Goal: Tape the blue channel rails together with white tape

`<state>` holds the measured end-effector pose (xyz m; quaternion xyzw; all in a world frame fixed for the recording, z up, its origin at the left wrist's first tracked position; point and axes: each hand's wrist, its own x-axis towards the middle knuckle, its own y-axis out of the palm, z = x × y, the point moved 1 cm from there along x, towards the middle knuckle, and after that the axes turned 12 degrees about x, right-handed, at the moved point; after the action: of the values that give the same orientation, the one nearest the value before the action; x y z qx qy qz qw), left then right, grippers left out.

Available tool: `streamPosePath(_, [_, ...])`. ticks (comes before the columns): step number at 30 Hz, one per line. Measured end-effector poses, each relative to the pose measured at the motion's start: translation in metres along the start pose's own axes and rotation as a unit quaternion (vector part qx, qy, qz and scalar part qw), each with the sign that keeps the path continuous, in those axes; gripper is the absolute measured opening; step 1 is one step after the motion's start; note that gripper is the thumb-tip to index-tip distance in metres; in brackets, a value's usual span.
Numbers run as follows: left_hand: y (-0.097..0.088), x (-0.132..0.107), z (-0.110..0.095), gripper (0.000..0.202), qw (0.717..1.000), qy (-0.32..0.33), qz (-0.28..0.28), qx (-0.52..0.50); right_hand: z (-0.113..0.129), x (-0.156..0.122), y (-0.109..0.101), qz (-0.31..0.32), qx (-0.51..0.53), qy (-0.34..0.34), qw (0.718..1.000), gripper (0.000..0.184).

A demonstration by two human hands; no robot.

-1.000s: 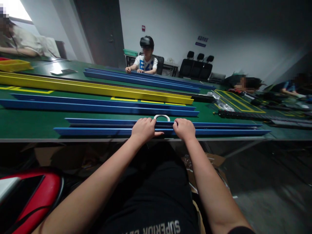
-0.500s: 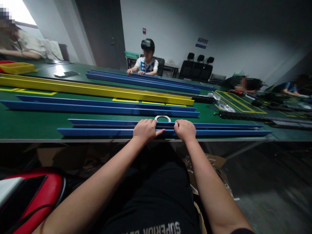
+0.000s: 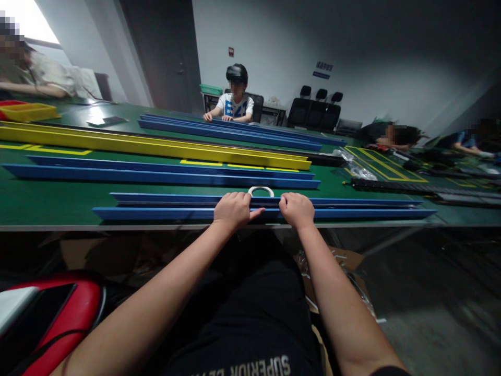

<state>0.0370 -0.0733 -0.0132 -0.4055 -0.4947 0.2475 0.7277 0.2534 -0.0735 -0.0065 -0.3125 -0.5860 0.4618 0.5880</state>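
A long blue channel rail (image 3: 156, 213) lies along the near edge of the green table (image 3: 47, 201). My left hand (image 3: 233, 210) is curled over the rail's middle, fingers folded on its top and thumb stretched out to the right. Close beside it, my right hand (image 3: 296, 210) grips the same rail with closed fingers. A small white ring-shaped part (image 3: 261, 190) sits just behind the rail between my hands, partly hidden by the fingers.
More blue rails (image 3: 164, 176) and a long yellow rail (image 3: 156, 148) lie farther back. A person (image 3: 234, 102) sits opposite at other blue rails (image 3: 235, 131). Black strips (image 3: 391, 185) lie right. A red seat (image 3: 47, 318) is at lower left.
Almost nothing: both hands stay on the near blue rail, and the view shifts very slightly.
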Motion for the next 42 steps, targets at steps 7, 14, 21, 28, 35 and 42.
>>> streamPosePath(7, [-0.0005,-0.0003,0.0006,0.064,1.000,-0.002,0.003,-0.006,-0.0005,-0.0004,0.0005,-0.010,-0.004,-0.005,1.000,0.040])
streamPosePath(14, [0.0001,-0.0005,0.0006,0.063,1.000,-0.004,-0.001,-0.005,0.0003,-0.0007,-0.0003,-0.007,-0.006,-0.004,1.000,0.039])
streamPosePath(21, [-0.0003,-0.0007,0.0008,0.065,1.000,0.001,-0.002,-0.005,0.0000,-0.0012,-0.0010,-0.013,-0.007,-0.008,1.000,0.039])
streamPosePath(28, [0.0011,-0.0011,0.0016,0.062,1.000,-0.002,0.002,0.002,0.0003,-0.0011,0.0003,-0.013,-0.002,-0.008,1.000,0.038])
streamPosePath(35, [0.0043,-0.0012,0.0033,0.063,1.000,0.005,-0.004,-0.007,-0.0006,-0.0010,0.0022,-0.017,0.009,-0.010,1.000,0.038])
streamPosePath(42, [0.0031,-0.0010,0.0033,0.057,1.000,0.004,0.002,0.001,-0.0014,-0.0014,0.0031,-0.019,0.013,-0.014,1.000,0.038])
